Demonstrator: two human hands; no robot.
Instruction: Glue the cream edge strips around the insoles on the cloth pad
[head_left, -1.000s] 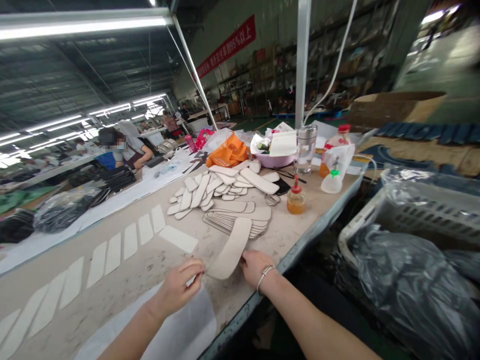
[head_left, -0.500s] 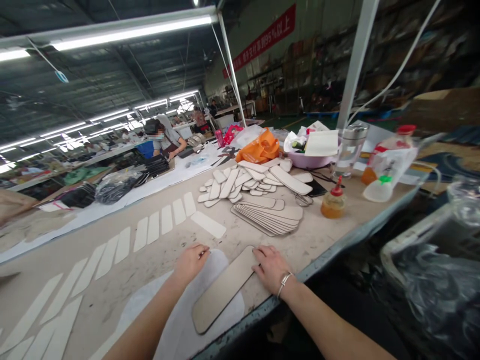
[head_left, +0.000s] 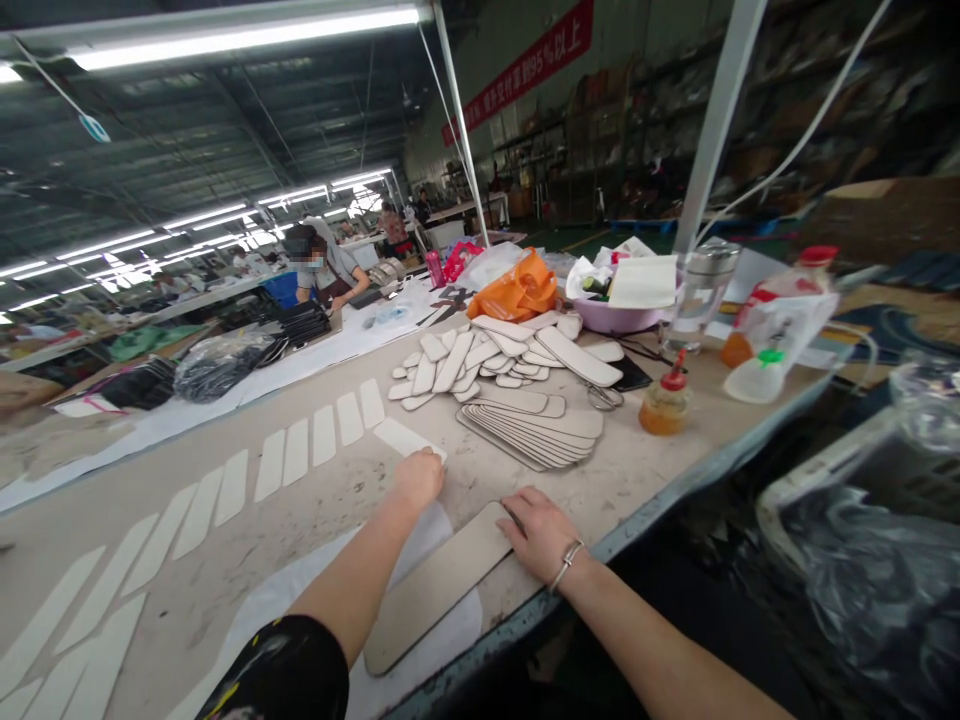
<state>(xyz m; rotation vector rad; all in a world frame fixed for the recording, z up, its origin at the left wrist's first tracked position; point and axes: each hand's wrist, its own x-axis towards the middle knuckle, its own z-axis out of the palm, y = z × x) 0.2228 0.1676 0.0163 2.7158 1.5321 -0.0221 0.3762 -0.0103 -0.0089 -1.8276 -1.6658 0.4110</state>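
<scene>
My left hand [head_left: 420,480] is closed, its fingers curled down at the near end of a white strip [head_left: 401,436] on the table. Its fingertips are hidden, so I cannot make out what they hold. My right hand [head_left: 538,532], with a bracelet at the wrist, grips the far end of a long beige panel [head_left: 439,580] with rounded corners. A dark edge or object shows by its fingers. Under the panel lies a white sheet [head_left: 300,590]. Beyond my hands sit a fanned stack of beige panels [head_left: 532,428] and a loose heap of similar pieces [head_left: 480,358].
Rows of white strips [head_left: 296,450] run along the left. Toward the right stand a red-tipped glue bottle [head_left: 664,405], a green-capped bottle [head_left: 757,375], a glass jar [head_left: 697,300] and a purple basin [head_left: 619,318]. An orange bag [head_left: 517,285] lies behind. A co-worker [head_left: 326,270] sits further back.
My left hand has moved forward from beside the panel to the white strip's near end. My right hand stays at the panel's end. The view has shifted slightly.
</scene>
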